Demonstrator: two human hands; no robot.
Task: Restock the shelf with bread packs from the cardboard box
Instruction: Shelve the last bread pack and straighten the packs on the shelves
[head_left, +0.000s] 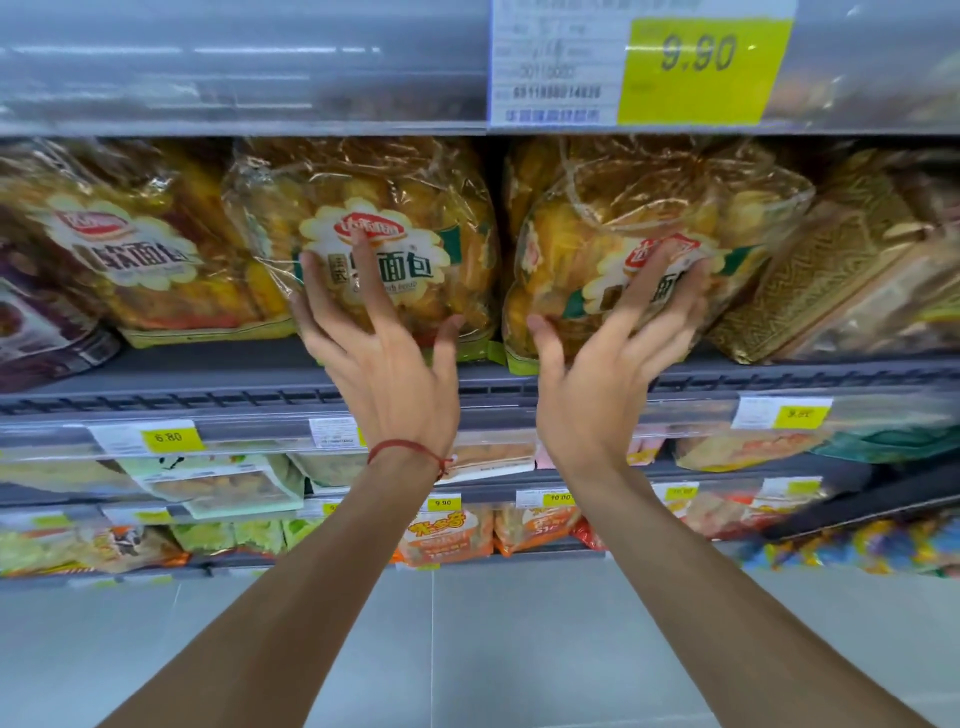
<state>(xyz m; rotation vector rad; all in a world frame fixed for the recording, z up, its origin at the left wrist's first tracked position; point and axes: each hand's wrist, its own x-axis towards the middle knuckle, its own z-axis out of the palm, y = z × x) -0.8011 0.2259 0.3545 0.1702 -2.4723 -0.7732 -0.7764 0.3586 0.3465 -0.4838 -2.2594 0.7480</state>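
Head view: two upright bread packs (374, 249), label-forward, under open-fingered left grip (384, 358), right grip (613, 364).

Both forearms bare, no sleeves. Left wrist carries a thin red string bracelet (410, 449), knotted.

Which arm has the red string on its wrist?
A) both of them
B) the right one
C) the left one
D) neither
C: the red string circles the wrist just below the left hand, which lies open on a bread pack; the wrist under the right hand is bare.
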